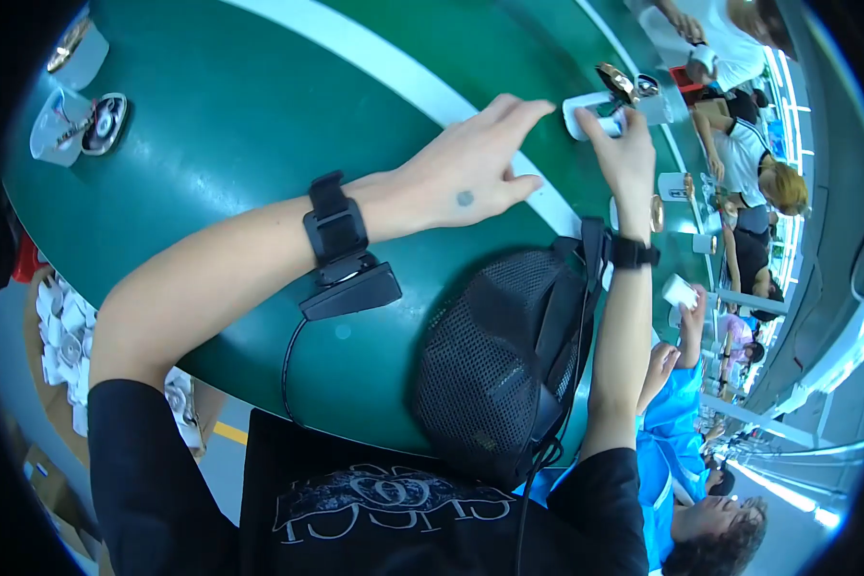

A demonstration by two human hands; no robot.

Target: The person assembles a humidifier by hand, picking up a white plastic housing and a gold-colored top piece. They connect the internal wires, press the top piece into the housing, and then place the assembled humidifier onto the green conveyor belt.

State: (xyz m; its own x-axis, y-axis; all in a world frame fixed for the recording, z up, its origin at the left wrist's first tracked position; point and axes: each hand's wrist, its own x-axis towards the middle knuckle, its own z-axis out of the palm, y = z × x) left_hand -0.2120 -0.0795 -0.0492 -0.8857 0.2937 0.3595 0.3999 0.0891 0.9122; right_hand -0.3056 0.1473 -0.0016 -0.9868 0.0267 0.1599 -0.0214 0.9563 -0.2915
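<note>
Over the green worktop (374, 86), my left hand (485, 168) is open, its fingers stretched toward the right and its thumb apart, holding nothing. Farther right, my right hand (627, 154) grips a white plastic housing (576, 117) between thumb and fingers. A round gold-coloured part (616, 83) is close beside that housing; whether they are joined I cannot tell. Just beyond is another white housing (655, 104). Both my wrists wear black straps, the left one with a black box (353, 291) on a cable.
A black mesh bag (499, 355) lies before me between my forearms. At far left are an open white housing with wires (56, 130) and a round part (106, 123). A cardboard box of white parts (67, 336) stands below the edge. Co-workers (677, 432) line the right side.
</note>
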